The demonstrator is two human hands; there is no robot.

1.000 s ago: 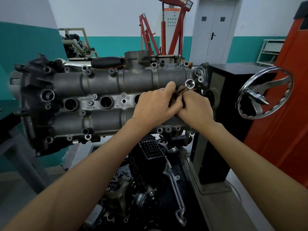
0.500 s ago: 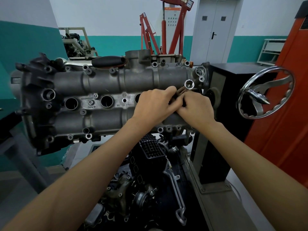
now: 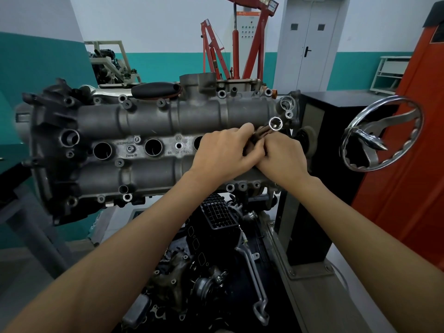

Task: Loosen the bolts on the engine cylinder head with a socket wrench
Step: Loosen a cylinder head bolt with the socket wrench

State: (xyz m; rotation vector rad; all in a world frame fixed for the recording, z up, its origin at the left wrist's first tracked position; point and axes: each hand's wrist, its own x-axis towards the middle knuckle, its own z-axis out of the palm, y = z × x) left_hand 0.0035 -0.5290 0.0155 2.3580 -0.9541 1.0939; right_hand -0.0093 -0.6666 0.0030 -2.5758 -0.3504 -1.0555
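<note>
Cylinder head (image 3: pixel 149 121) of the engine, mounted on its side on a stand, fills the left and centre of your view, its grey cast face turned toward you with three open round bores visible in a row across its middle. Nearest you, your two forearms reach up from the lower corners and meet over the right part of that face. Below them lie dark engine parts, including a black gridded housing (image 3: pixel 218 212) and a bent metal tube (image 3: pixel 254 267). Your left hand (image 3: pixel 223 155) and your right hand (image 3: pixel 283 157) are pressed together, fingers of both curled around the dark handle of the socket wrench (image 3: pixel 266 129). Only the far end of the tool shows beyond your knuckles: a bright, open-mouthed socket (image 3: pixel 275 123) pointing up and to the right, just below a small bolt boss at the head's right end. Whether the wrench sits on a bolt under your hands cannot be told. Beside the head on the right stands a black cabinet (image 3: pixel 336 131) carrying a chrome handwheel (image 3: pixel 382 135), with an orange panel (image 3: pixel 422 164) behind it. Farther back stand a red engine hoist (image 3: pixel 252 44), a second engine on a beige frame (image 3: pixel 108 61), a grey double door (image 3: pixel 310 42) and a teal-banded wall.
</note>
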